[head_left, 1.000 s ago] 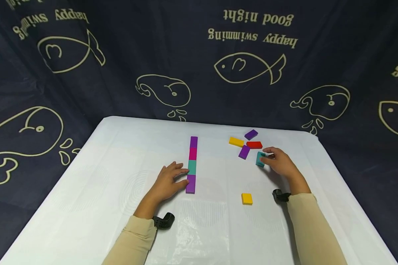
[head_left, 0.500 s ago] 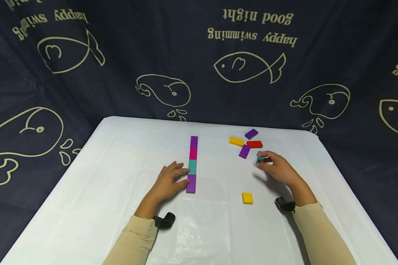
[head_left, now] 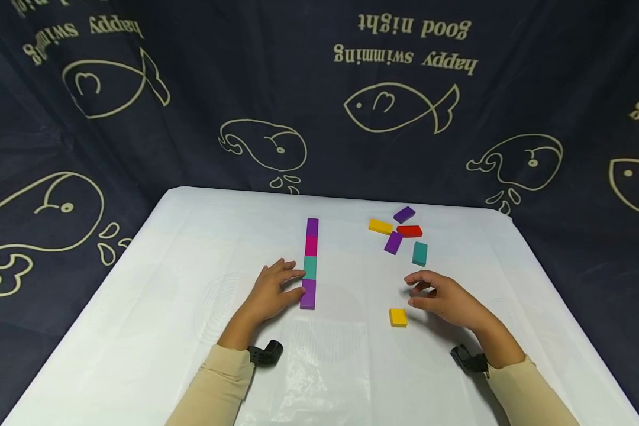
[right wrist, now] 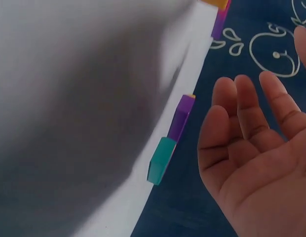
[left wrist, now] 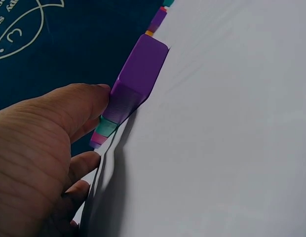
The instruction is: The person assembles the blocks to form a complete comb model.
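Note:
A straight row of blocks runs away from the person at mid-table: a near purple block [head_left: 307, 296], a teal block [head_left: 310, 268], a magenta block [head_left: 311, 246] and a far purple block [head_left: 312, 227]. My left hand [head_left: 270, 293] lies along the row's left side, thumb at the near purple block and index fingertip at the teal one. In the left wrist view the thumb meets the side of the purple block [left wrist: 139, 69]. Over the table's right half, my right hand [head_left: 447, 299] hovers with loosely bent fingers, holding nothing. A yellow block [head_left: 398, 318] is just nearer than its fingertips; a loose teal block [head_left: 419, 253] lies beyond.
Behind the loose teal block lie a red block [head_left: 409, 231], a yellow block [head_left: 380, 226] and two purple blocks, one closer [head_left: 393, 243] and one farther back [head_left: 404, 214]. The white table [head_left: 218, 231] ends at a dark printed cloth [head_left: 319, 160].
My right hand has come off the loose teal block and drawn back toward the person, near the yellow block. That teal block stays about where it was. The left hand has kept its place.

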Available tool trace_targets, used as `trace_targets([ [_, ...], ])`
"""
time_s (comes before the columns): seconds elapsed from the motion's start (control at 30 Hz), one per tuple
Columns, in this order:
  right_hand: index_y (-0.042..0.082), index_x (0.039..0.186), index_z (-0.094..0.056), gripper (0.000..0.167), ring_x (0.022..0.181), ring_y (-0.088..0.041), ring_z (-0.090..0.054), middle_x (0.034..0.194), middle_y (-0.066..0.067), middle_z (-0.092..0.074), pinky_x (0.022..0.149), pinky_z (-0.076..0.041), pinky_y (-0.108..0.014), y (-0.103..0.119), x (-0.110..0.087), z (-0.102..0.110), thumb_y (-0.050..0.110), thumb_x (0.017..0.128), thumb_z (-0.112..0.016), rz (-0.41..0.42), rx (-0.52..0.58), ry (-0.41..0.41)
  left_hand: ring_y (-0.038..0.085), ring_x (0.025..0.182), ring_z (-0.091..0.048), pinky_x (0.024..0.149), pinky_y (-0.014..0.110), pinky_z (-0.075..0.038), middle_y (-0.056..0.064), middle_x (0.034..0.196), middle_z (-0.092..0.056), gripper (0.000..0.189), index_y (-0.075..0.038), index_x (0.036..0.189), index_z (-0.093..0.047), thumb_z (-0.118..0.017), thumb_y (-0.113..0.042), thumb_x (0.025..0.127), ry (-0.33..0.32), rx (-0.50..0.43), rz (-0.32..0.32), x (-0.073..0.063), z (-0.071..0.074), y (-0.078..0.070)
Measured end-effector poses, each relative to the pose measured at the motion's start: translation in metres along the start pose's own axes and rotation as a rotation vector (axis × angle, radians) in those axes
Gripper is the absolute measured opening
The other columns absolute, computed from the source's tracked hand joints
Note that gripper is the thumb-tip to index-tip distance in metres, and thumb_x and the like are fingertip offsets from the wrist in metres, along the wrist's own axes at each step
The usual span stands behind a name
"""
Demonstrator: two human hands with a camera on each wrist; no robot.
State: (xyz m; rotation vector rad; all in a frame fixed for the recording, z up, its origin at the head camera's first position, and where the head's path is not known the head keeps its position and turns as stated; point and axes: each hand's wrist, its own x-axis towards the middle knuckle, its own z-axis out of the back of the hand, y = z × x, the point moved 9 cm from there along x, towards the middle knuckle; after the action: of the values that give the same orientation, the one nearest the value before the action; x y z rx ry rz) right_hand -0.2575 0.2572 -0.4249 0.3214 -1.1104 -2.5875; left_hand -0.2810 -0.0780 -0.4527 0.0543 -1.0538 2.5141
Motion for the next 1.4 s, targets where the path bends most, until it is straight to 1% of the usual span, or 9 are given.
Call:
trace_targets([
  [0.17, 0.009, 0.123, -0.062, 0.040, 0.110, -0.026, -0.056, 0.121, -0.005, -0.063, 0.091, -0.052, -0.041, 0.007, -0.011, -0.015, 0.023, 0.088, -0.076, 0.033, -0.051, 0.060, 0.039, 0.144, -0.031, 0.116, 0.063, -0.011, 0.017, 0.142, -0.053, 0.040, -0.011, 0.126, -0.068, -0.072, -0.026, 0.089, -0.005, 0.006, -0.001, 0.000, 0.000, 0.001],
  [0.33, 0.012, 0.119, -0.064, 0.037, 0.105, -0.022, -0.055, 0.115, 0.001, -0.063, 0.094, -0.050, -0.039, 0.008, -0.014, -0.029, 0.024, 0.087, -0.078, 0.044, -0.104, 0.131, 0.039, 0.144, -0.031, 0.116, 0.064, -0.011, 0.017, 0.142, -0.054, 0.040, -0.011, 0.126, -0.068, -0.072, -0.026, 0.089, -0.006, 0.012, -0.004, -0.001, 0.000, 0.002],
  [0.47, 0.013, 0.115, -0.064, 0.033, 0.103, -0.020, -0.055, 0.109, 0.004, -0.062, 0.097, -0.049, -0.041, 0.008, -0.014, -0.034, 0.022, 0.087, -0.078, 0.045, -0.139, 0.152, 0.039, 0.144, -0.031, 0.116, 0.063, -0.011, 0.018, 0.142, -0.053, 0.041, -0.010, 0.126, -0.068, -0.072, -0.026, 0.089, -0.006, 0.010, -0.001, -0.001, 0.001, 0.002],
  [0.6, 0.014, 0.111, -0.064, 0.029, 0.101, -0.020, -0.054, 0.106, 0.006, -0.062, 0.097, -0.049, -0.045, 0.009, -0.014, -0.036, 0.021, 0.086, -0.078, 0.044, -0.157, 0.151, 0.039, 0.144, -0.031, 0.116, 0.063, -0.011, 0.018, 0.142, -0.053, 0.040, -0.010, 0.126, -0.068, -0.072, -0.026, 0.089, -0.005, 0.010, 0.000, -0.001, 0.000, 0.002],
  [0.73, 0.014, 0.109, -0.064, 0.027, 0.098, -0.019, -0.054, 0.102, 0.007, -0.061, 0.095, -0.050, -0.045, 0.010, -0.014, -0.037, 0.019, 0.086, -0.078, 0.053, -0.185, 0.137, 0.039, 0.144, -0.031, 0.116, 0.063, -0.011, 0.018, 0.142, -0.053, 0.040, -0.010, 0.126, -0.068, -0.072, -0.026, 0.089, -0.006, 0.012, 0.000, 0.000, 0.000, 0.001],
  [1.03, 0.014, 0.104, -0.065, 0.024, 0.093, -0.017, -0.054, 0.096, 0.008, -0.061, 0.092, -0.051, -0.044, 0.015, -0.011, -0.038, 0.016, 0.085, -0.078, 0.046, -0.247, 0.117, 0.039, 0.143, -0.032, 0.116, 0.064, -0.012, 0.018, 0.141, -0.054, 0.039, -0.010, 0.125, -0.069, -0.073, -0.025, 0.089, -0.015, 0.003, -0.008, 0.000, 0.000, 0.000],
  [1.13, 0.014, 0.104, -0.065, 0.023, 0.091, -0.016, -0.054, 0.095, 0.008, -0.061, 0.090, -0.052, -0.042, 0.018, -0.011, -0.038, 0.014, 0.085, -0.077, 0.053, -0.247, 0.110, 0.039, 0.143, -0.031, 0.116, 0.064, -0.011, 0.017, 0.142, -0.054, 0.040, -0.010, 0.126, -0.068, -0.072, -0.025, 0.089, -0.010, 0.006, -0.005, 0.001, -0.001, 0.001],
  [1.23, 0.015, 0.105, -0.064, 0.022, 0.090, -0.017, -0.055, 0.094, 0.008, -0.061, 0.086, -0.052, -0.037, 0.023, -0.010, -0.038, 0.012, 0.086, -0.075, 0.079, -0.231, 0.092, 0.038, 0.144, -0.031, 0.116, 0.063, -0.010, 0.017, 0.142, -0.054, 0.040, -0.011, 0.126, -0.068, -0.073, -0.026, 0.089, -0.007, 0.009, 0.001, 0.001, -0.002, 0.001],
  [1.4, 0.016, 0.107, -0.063, 0.023, 0.090, -0.018, -0.056, 0.092, 0.007, -0.061, 0.081, -0.052, -0.032, 0.037, -0.005, -0.041, 0.011, 0.087, -0.074, 0.112, -0.185, 0.078, 0.038, 0.144, -0.031, 0.117, 0.062, -0.011, 0.017, 0.142, -0.054, 0.039, -0.011, 0.125, -0.069, -0.073, -0.026, 0.089, -0.011, 0.002, 0.006, 0.001, -0.002, 0.001],
])
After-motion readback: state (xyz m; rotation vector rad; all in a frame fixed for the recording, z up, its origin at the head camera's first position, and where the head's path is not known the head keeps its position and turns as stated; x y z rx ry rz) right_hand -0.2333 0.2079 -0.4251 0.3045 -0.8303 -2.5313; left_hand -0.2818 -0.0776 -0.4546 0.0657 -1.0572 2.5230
